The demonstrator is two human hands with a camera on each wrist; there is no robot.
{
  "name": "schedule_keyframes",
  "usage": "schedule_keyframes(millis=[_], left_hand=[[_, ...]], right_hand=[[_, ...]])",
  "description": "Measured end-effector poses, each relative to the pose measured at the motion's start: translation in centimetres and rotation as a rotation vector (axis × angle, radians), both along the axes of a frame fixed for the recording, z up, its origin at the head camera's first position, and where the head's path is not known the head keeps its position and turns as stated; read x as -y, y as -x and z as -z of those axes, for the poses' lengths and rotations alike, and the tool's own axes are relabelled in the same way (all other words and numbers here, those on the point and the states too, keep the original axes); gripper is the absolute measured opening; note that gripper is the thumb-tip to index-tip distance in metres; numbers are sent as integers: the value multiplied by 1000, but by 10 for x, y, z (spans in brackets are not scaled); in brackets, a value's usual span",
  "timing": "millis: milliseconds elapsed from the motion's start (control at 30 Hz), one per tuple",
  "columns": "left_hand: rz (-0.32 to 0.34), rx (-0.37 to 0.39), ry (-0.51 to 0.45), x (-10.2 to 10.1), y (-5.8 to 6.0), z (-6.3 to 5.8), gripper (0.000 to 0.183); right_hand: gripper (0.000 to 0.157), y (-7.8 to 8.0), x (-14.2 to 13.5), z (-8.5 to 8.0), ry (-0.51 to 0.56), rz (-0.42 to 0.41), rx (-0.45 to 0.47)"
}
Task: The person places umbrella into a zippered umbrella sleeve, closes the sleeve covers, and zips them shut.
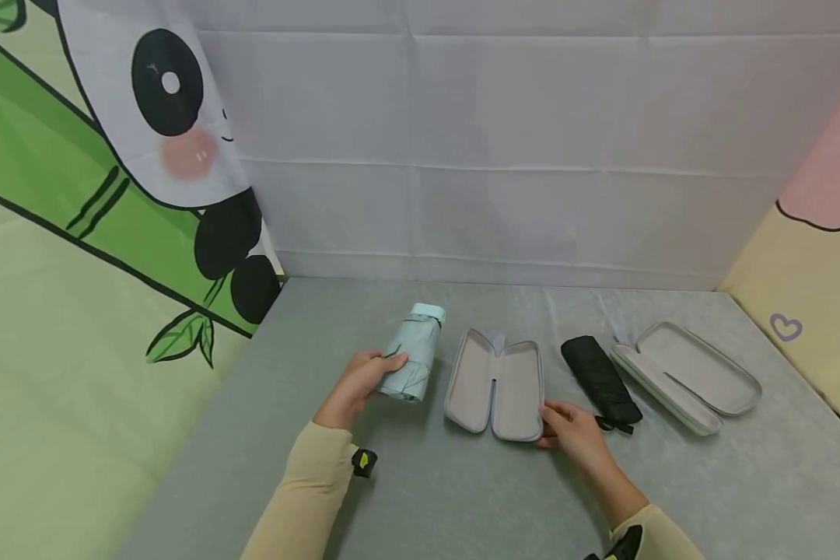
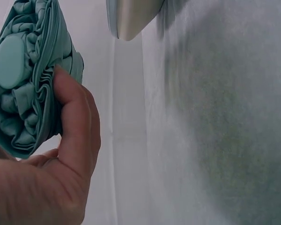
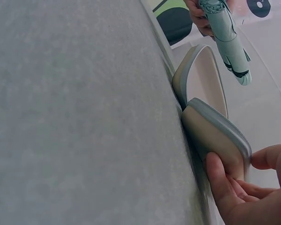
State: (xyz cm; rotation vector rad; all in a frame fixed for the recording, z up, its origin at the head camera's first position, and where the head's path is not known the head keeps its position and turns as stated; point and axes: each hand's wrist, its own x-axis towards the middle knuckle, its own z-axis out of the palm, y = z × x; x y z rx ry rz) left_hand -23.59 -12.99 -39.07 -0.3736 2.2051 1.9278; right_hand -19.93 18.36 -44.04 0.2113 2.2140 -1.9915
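A folded light-blue umbrella point(image 1: 416, 354) is gripped by my left hand point(image 1: 360, 383), its pale cap end pointing away from me. In the left wrist view the thumb and fingers curl round the pleated cloth of the umbrella point(image 2: 33, 79), which is held above the table. To its right lies an open zip case point(image 1: 518, 389), light grey inside, its two halves spread apart. My right hand point(image 1: 575, 435) pinches the near right edge of this case; in the right wrist view thumb and fingers stand on either side of the case's rim point(image 3: 246, 154).
Right of my right hand lies a black folded umbrella point(image 1: 602, 381) with a strap. Beyond it a second open zip case point(image 1: 700, 369) rests on the grey table point(image 1: 462, 498). A white cloth point(image 1: 497, 155) hangs behind, and printed cloths stand at both sides.
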Motion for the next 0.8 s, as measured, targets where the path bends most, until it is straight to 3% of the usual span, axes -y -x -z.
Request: schedule_keyframes(millis=[400, 800], left_hand=[[8, -5, -26, -12, 2, -4, 49], [56, -35, -28, -19, 1, -5, 44]], right_hand=[[39, -3, 2, 1, -16, 10, 6], [39, -6, 6, -5, -79, -5, -14]])
